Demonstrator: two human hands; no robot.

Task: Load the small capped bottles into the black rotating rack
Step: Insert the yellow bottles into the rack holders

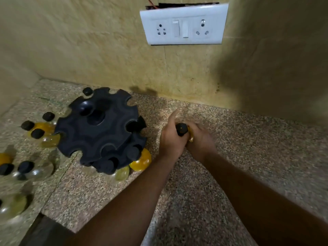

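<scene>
The black rotating rack [99,128] stands on the granite counter [248,148] near the back wall, with scalloped slots round its rim. Two capped bottles with yellow contents [141,160] sit in its lower front slots. To the right of the rack, both my hands hold one small bottle with a black cap [182,129] and yellow contents. My left hand [171,139] wraps its left side with the index finger sticking up. My right hand [200,139] grips its right side. Most of the bottle's body is hidden by my fingers.
Several loose black-capped bottles [37,133] stand left of the rack, with more at the left edge [24,167]. A white switch and socket plate [183,23] is on the tiled wall. The counter's front edge [42,215] drops off at lower left.
</scene>
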